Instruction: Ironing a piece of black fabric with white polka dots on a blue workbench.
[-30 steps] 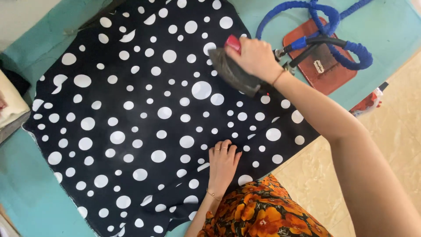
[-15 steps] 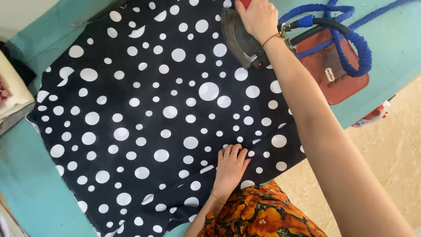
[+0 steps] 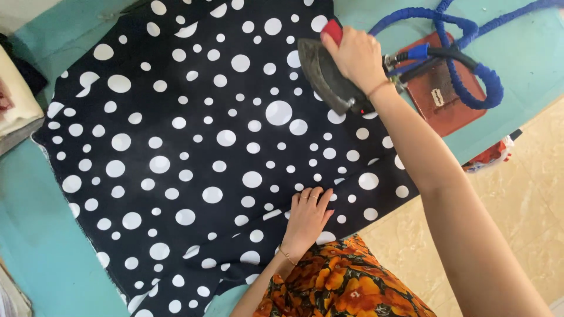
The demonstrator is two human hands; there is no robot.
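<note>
- The right hand is clamped around the handle of a dark steam iron, which sits flat on the black fabric with white dots at about one o'clock in the head view. Against the picture from a second ago, the iron has slid up the cloth toward twelve o'clock and now lies slightly nearer again — a back-and-forth pressing stroke over the cloth's far-right part.
- The left hand lies open and flat, fingers together, on the near edge of the fabric at about five o'clock. It has barely shifted across the three pictures, so it reads as an anchor keeping the cloth taut while the iron travels.
- The fabric is spread over a teal padded table, covering most of it from nine o'clock to three o'clock; its lower edge hangs off the near side by the person's orange flowered garment.
- A blue coiled hose trails from the back of the iron to two o'clock, looping over a reddish-brown iron rest lying just beside the cloth.
- Judging by the strokes, the pressing is under way on the upper right area; small wrinkles near the left hand and the lower edge look not yet smoothed.
- Folded pale cloth lies at nine o'clock, well apart from both hands.
</note>
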